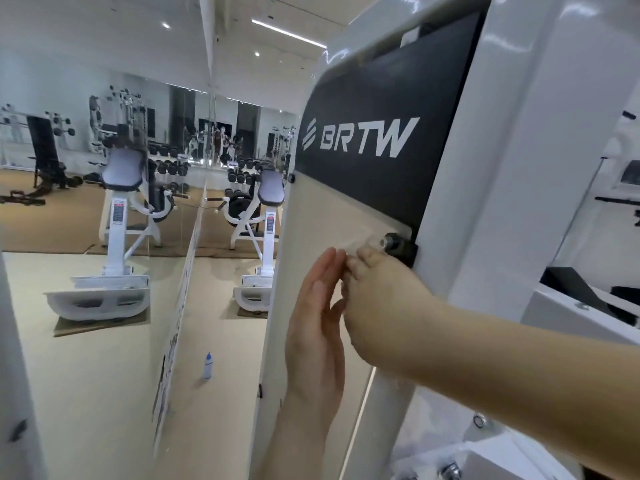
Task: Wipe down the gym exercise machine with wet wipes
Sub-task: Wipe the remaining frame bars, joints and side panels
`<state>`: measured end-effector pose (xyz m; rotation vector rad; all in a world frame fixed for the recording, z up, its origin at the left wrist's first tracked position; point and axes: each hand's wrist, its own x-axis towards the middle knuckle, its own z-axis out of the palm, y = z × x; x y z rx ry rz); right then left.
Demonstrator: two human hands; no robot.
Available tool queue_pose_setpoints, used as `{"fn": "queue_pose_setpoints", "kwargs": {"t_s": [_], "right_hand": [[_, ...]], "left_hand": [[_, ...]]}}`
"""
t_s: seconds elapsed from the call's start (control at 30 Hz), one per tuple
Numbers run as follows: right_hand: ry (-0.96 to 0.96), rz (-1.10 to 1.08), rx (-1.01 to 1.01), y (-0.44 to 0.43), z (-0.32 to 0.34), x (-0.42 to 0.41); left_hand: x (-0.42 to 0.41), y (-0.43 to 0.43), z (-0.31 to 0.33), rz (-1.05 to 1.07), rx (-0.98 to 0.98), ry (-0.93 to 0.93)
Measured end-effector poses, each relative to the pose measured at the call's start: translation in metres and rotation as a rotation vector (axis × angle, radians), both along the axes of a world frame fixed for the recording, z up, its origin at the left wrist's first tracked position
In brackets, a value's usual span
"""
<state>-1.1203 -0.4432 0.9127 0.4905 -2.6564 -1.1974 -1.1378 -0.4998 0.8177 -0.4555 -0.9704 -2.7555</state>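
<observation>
Beige panel (325, 216) seemed barely begun: right hand (379, 303) pinched wipe (355, 244) by bolt (389, 242), left hand's (317, 327) fingers (325, 271) pressed together.

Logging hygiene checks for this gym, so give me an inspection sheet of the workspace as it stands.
Surface: beige machine panel below black BRTW plate; no dirt discernible.
Job's things: translucent sheet, likely a wipe, held at the panel beside a bolt.
Clutter: blue-capped bottle upright on the floor.
Grippers: right hand pinches the sheet; left hand flat, fingers straight, beside it.
Cables: nothing seen.
Surroundings: white machine, dumbbell racks, mirrored far wall.
</observation>
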Motion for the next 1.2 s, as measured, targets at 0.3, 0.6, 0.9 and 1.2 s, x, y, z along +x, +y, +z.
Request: {"fn": "queue_pose_setpoints", "kwargs": {"t_s": [0.3,0.6,0.9,1.2], "right_hand": [[0.209,0.243,0.01,0.016,-0.012,0.032],[0.363,0.423,-0.075,0.074,-0.04,0.062],[0.557,0.616,-0.367,0.084,-0.052,0.06],[0.605,0.751,-0.488,0.098,-0.066,0.048]], "left_hand": [[0.0,0.006,0.002,0.106,-0.514,0.085],[-0.007,0.015,-0.017,0.598,-0.812,0.147],[0.013,0.025,-0.002,0.281,-0.598,0.086],[0.001,0.021,0.003,0.606,-0.725,-0.03]]}}
